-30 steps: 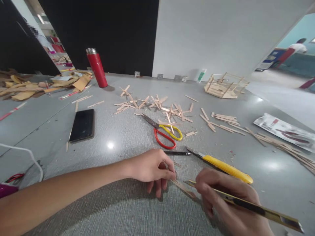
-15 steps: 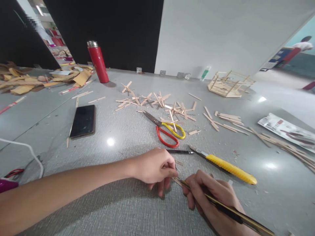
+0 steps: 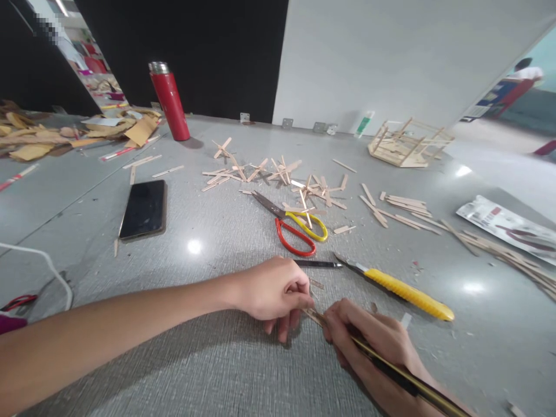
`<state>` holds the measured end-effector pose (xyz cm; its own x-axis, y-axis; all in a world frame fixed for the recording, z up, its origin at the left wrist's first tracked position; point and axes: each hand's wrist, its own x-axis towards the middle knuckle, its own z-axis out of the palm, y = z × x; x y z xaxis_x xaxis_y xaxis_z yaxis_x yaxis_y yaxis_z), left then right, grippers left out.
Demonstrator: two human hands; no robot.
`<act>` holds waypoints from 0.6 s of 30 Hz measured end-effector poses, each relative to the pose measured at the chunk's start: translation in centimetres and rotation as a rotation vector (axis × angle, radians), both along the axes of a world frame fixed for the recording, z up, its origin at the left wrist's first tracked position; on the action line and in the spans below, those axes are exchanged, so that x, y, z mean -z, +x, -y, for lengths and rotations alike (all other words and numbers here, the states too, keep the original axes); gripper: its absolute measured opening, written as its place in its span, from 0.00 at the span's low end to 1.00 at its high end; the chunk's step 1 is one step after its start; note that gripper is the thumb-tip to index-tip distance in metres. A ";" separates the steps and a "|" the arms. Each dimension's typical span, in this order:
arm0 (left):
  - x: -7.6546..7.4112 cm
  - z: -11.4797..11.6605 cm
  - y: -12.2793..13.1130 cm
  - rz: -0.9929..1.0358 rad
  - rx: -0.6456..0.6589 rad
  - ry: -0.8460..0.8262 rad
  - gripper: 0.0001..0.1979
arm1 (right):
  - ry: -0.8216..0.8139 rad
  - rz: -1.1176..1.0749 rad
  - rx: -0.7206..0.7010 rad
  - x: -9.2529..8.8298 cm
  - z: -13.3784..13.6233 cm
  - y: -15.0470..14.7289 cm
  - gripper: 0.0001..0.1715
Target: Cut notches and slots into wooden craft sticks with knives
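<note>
My left hand (image 3: 278,295) is closed in a pinch on a small wooden stick (image 3: 311,314), most of it hidden by fingers. My right hand (image 3: 369,341) grips a long, slim gold-and-black tool (image 3: 391,369) like a pen. Its front end meets the stick between the hands; whether it is a blade or a point is too small to tell. Beyond the hands lie a black strip-like tool (image 3: 319,264), a yellow-handled knife (image 3: 406,293) and scissors (image 3: 299,226) with one red and one yellow handle.
Crossed wooden sticks (image 3: 282,172) litter the table's middle, with more sticks (image 3: 406,202) at right. A stick frame (image 3: 402,153), white packet (image 3: 506,226), phone (image 3: 144,209), red flask (image 3: 170,104) and cardboard scraps (image 3: 39,139) stand around. A person (image 3: 523,72) is far off at right.
The right hand and its tool have shifted slightly, and the tool's front end is less exposed. The left hand keeps its pinch. The whole view has moved a little.
</note>
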<state>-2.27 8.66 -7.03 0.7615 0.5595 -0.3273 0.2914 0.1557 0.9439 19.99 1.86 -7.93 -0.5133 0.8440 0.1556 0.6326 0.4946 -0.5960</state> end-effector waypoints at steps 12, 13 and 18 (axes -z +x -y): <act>0.2 0.1 0.2 0.020 -0.021 -0.036 0.25 | -0.178 -0.136 0.123 -0.1 0.1 0.2 0.20; 0.1 0.1 0.2 0.019 -0.021 -0.038 0.25 | -0.188 -0.153 0.126 -0.2 0.2 0.2 0.20; -0.1 0.0 0.0 0.009 -0.018 -0.041 0.24 | -0.200 -0.193 0.136 -0.6 0.1 0.0 0.20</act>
